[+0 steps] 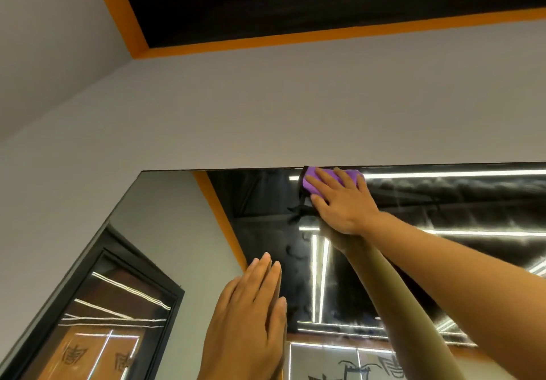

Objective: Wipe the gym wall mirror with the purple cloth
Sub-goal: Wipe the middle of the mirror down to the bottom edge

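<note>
Cloth: small folded purple microfibre cloth point(331, 179), upper middle of the frame, jammed right up against the top edge of the mirror with a dark trim or tag poking out on its left side.

Mirror: big frameless wall mirror point(177, 217) of dark reflective glass filling the lower half of the frame, corner at middle left, full of reflected strip lights and a smeary haze on the right.

Right hand: the right hand point(339, 202) is flat on the cloth, fingers straight and a bit fanned, palm pushing it into the glass. No pinch, it's just pressing.

Left hand: the left hand point(251, 314) sits at lower centre, fingers straight and held together, up against the glass or just off it, can't really tell which.

How the cloth handles: looks soft, light and floppy, so my guess is it only stays put because the palm pins it. Ease off and it'll likely slide down or bunch up.

Where to hold: flat palm over the middle of the fold seems right, with fingertips covering the leading edge so it doesn't roll under.

Glass: hard and slick, probably fragile-ish, so even pressure rather than leaning hard near that top edge.

Surroundings: plain grey wall point(295, 107) above, orange-trimmed black ceiling recess point(295, 1) at the top.
</note>
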